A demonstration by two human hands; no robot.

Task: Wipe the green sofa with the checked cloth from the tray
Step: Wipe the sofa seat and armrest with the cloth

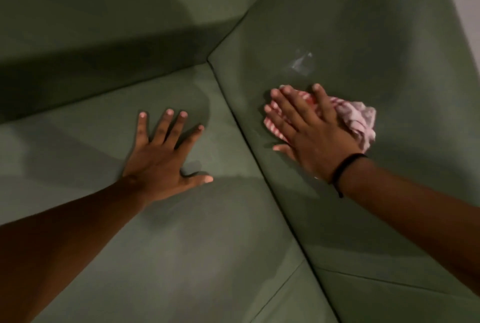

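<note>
The checked cloth is right of the middle of the frame, bunched up against the back cushion of the green sofa. It is red and white, and its long side runs from the left, near the seam, to the right, where a crumpled end sticks out past the hand. The right hand lies flat on top of it, fingers straight and pointing to the upper left, pressing the cloth onto the cushion. A black band is around that wrist.

The left hand is in the middle of the frame, spread wide and flat on the seat cushion, holding nothing.

A pale smudge shows on the back cushion just above the cloth. The cushion is bare green above and to the right. To the left, a deep seam runs down between the back and the seat, close to the cloth.

The hand hides most of the cloth's middle. The picture is a bit blurry, so the checks are hard to see.
</note>
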